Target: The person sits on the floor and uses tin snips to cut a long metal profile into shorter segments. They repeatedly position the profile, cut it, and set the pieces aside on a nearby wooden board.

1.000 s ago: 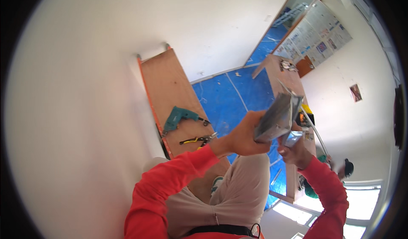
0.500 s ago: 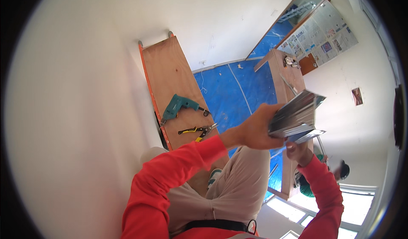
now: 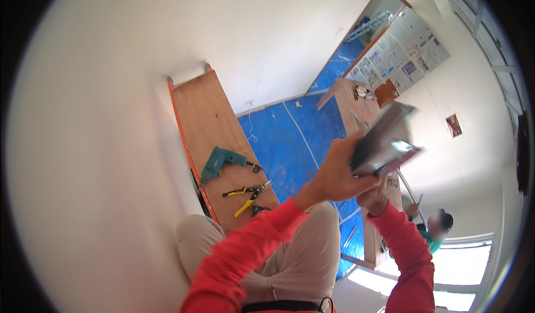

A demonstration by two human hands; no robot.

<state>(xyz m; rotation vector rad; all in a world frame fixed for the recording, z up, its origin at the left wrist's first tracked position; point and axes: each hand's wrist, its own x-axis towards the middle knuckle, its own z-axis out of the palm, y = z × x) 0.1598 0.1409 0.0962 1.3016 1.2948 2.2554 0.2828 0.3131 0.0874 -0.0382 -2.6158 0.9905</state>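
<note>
My left hand point(image 3: 343, 171) is closed around the near side of shiny metal channel pieces point(image 3: 384, 140), raised at right of centre in the head view and blurred by motion. My right hand point(image 3: 374, 200) is curled beneath them, gripping their underside, partly hidden by the metal and my other hand. To my left, a teal drill point(image 3: 220, 160), yellow-and-black snips point(image 3: 245, 199) and a dark tool point(image 3: 259, 209) partly behind my sleeve lie on a plywood plank point(image 3: 200, 107) with an orange side rail.
Blue sheeting point(image 3: 278, 140) covers the floor beside the plank. A wooden workbench point(image 3: 356, 112) stands right, with tools on top. A co-worker point(image 3: 429, 238) holds a long metal strip at lower right. A mirror-like panel point(image 3: 340, 68) and newspaper-covered surface point(image 3: 415, 51) are on the far wall.
Both hands have turned and lifted the metal pieces slightly. The view has shifted, so the plank and drill sit further left. The co-worker has moved a little.
</note>
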